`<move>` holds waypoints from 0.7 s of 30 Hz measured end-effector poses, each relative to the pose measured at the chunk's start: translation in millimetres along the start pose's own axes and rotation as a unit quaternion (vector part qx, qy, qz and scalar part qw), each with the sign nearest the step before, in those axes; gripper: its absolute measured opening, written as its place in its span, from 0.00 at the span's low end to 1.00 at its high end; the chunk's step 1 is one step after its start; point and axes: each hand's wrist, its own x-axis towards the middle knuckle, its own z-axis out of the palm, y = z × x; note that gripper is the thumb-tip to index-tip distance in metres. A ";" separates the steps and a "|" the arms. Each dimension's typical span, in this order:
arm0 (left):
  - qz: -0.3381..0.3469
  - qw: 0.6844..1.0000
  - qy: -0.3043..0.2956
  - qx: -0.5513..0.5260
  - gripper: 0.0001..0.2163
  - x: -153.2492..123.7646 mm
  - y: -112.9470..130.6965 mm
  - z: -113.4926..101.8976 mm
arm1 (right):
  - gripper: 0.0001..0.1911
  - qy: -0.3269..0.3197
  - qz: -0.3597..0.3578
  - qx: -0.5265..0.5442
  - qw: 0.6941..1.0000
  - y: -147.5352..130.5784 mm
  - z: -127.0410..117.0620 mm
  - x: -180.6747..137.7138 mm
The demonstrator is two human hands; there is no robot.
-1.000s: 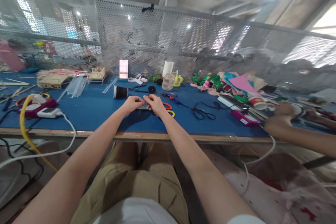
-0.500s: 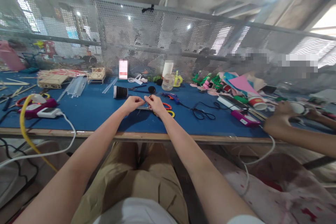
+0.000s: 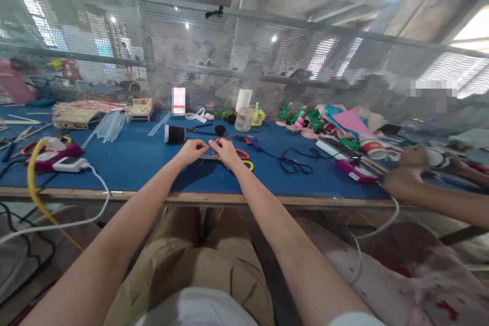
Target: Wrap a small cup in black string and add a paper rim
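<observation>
My left hand (image 3: 194, 151) and my right hand (image 3: 226, 152) meet over the blue table (image 3: 141, 163), fingertips pinched together on a small thin piece I cannot make out. A black thread spool (image 3: 174, 134) lies just beyond my left hand. Scissors with red and yellow handles (image 3: 244, 159) lie right beside my right hand. A small black ball (image 3: 220, 130) sits behind both hands.
A purple device with white charger and yellow cable (image 3: 57, 160) lies left. Wooden stick models (image 3: 76, 114) stand far left. A glue gun (image 3: 248, 140), black cord (image 3: 294, 165), clear jar (image 3: 243, 118) and coloured foam scraps (image 3: 336, 119) lie right. Another person's hand (image 3: 405, 175) works at the right edge.
My hands stay pinched together in nearly the same spot. The other person's hands at the right have shifted slightly.
</observation>
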 end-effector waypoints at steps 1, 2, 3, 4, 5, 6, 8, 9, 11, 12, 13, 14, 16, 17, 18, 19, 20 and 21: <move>0.001 1.000 -0.001 0.001 0.11 0.2 -0.4 0.0 | 0.12 0.000 -0.003 -0.007 1.000 0.8 -0.2 0.1; 0.002 1.000 -0.002 0.003 0.11 0.4 -0.7 -0.1 | 0.12 0.000 -0.005 -0.014 1.000 1.5 -0.3 0.2; 0.002 1.000 -0.004 0.003 0.11 0.5 -1.0 -0.2 | 0.12 0.001 -0.008 -0.020 1.000 2.1 -0.5 0.2; 0.001 1.000 -0.007 0.004 0.11 0.7 -1.3 -0.3 | 0.12 0.003 -0.011 -0.025 1.000 2.4 -0.7 0.2; 0.000 1.000 -0.009 0.005 0.11 0.8 -1.5 -0.4 | 0.12 0.006 -0.015 -0.030 0.999 2.5 -0.8 0.1; -0.002 1.000 -0.011 0.005 0.11 1.0 -1.7 -0.4 | 0.13 0.011 -0.020 -0.033 0.999 2.4 -0.9 0.1; -0.006 1.000 -0.014 0.005 0.11 1.3 -2.0 -0.1 | 0.16 0.023 -0.029 -0.038 0.999 1.5 -1.1 0.2; -0.008 1.000 -0.016 0.004 0.11 1.5 -2.1 0.2 | 0.17 0.029 -0.033 -0.040 0.998 0.9 -1.2 0.3; -0.011 1.000 -0.019 0.000 0.11 1.8 -2.6 1.1 | 0.18 0.039 -0.040 -0.043 0.998 -0.6 -1.4 0.7; -0.013 1.000 -0.020 -0.002 0.11 1.9 -2.8 1.6 | 0.19 0.043 -0.043 -0.044 0.997 -1.3 -1.6 0.8; -0.015 1.000 -0.021 -0.004 0.11 2.0 -3.0 2.1 | 0.19 0.046 -0.045 -0.045 0.997 -2.1 -1.7 0.8; -0.017 1.000 -0.021 -0.006 0.11 1.9 -3.2 2.5 | 0.19 0.048 -0.046 -0.045 0.997 -3.0 -1.8 0.6; -0.021 0.999 -0.021 -0.012 0.11 1.6 -3.1 2.7 | 0.20 0.046 -0.047 -0.040 0.997 -4.7 -1.9 -0.4; -0.023 0.999 -0.020 -0.015 0.11 1.2 -2.7 2.4 | 0.20 0.042 -0.046 -0.035 0.997 -5.7 -1.8 -1.3; -0.025 0.999 -0.018 -0.017 0.11 0.8 -2.2 2.0 | 0.20 0.034 -0.044 -0.030 0.998 -6.6 -1.6 -2.3; -0.028 0.999 -0.017 -0.019 0.11 0.3 -1.5 1.3 | 0.20 0.025 -0.042 -0.022 0.999 -7.5 -1.3 -3.3; -0.031 0.999 -0.016 -0.021 0.11 -0.3 -0.7 0.7 | 0.20 0.014 -0.039 -0.015 0.999 -8.4 -1.0 -4.3; -0.034 0.999 -0.015 -0.023 0.11 -0.8 0.1 0.1 | 0.19 0.005 -0.036 -0.007 0.999 -9.1 -0.7 -5.2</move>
